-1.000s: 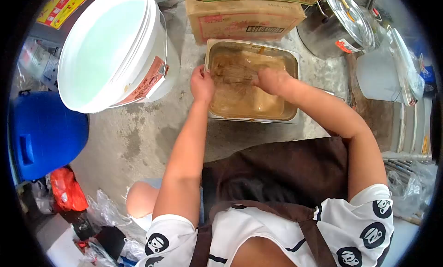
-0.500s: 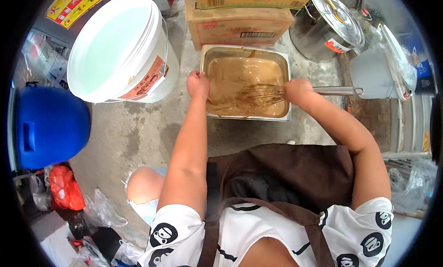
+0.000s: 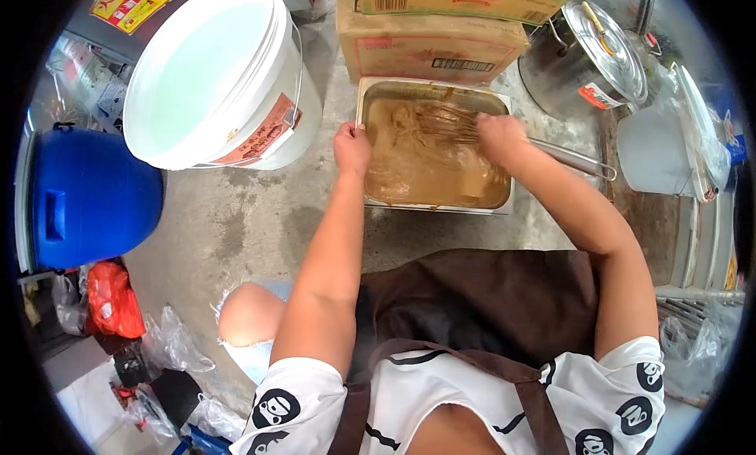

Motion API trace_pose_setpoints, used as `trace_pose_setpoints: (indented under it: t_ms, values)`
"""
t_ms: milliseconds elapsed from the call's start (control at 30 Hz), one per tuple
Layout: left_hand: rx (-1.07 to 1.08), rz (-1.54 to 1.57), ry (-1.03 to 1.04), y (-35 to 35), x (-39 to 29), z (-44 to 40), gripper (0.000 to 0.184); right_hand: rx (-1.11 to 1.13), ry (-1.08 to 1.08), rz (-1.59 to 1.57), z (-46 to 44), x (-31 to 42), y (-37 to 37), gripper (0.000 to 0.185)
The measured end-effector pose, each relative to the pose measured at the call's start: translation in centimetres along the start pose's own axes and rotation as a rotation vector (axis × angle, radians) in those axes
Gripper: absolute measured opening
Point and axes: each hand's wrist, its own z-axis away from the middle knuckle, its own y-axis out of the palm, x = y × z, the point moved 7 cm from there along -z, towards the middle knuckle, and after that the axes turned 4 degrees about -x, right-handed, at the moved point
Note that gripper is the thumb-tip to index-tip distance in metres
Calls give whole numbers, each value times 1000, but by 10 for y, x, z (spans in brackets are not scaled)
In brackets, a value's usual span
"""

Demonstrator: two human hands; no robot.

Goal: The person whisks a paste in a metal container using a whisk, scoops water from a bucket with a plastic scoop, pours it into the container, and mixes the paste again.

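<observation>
A rectangular metal pan [image 3: 504,201] sits on the floor in front of me, holding a thick brown liquid [image 3: 425,175]. My left hand [image 3: 352,148] grips the pan's left rim, fingers closed over its edge. My right hand [image 3: 502,138] is wrapped around the handle of a wire whisk [image 3: 575,157], close to where the wires begin. The whisk's wire end dips into the liquid in the far half of the pan, its tip hidden. Swirls and ripples show on the liquid around it.
A white bucket [image 3: 295,140] of pale liquid stands left of the pan, a blue barrel [image 3: 102,195] beyond it. Cardboard boxes [image 3: 429,46] stack behind. At right are a lidded steel pot [image 3: 551,77] and a whitish bucket [image 3: 650,152]. Plastic bags [image 3: 177,341] lie lower left.
The whisk has moved from the pan's middle toward its far side, its handle now tilted more. My left hand stays on the rim. The whole view has shifted slightly.
</observation>
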Motion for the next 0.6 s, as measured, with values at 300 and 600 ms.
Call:
trace_pose_setpoints:
  t_ms: [300, 600]
  values:
    - [8, -1, 24, 0, 1, -1, 16, -157, -260, -9, -18, 73, -6, 27]
    - [18, 74, 15, 0, 1, 2, 17, 264, -261, -106, 47, 75, 16, 22]
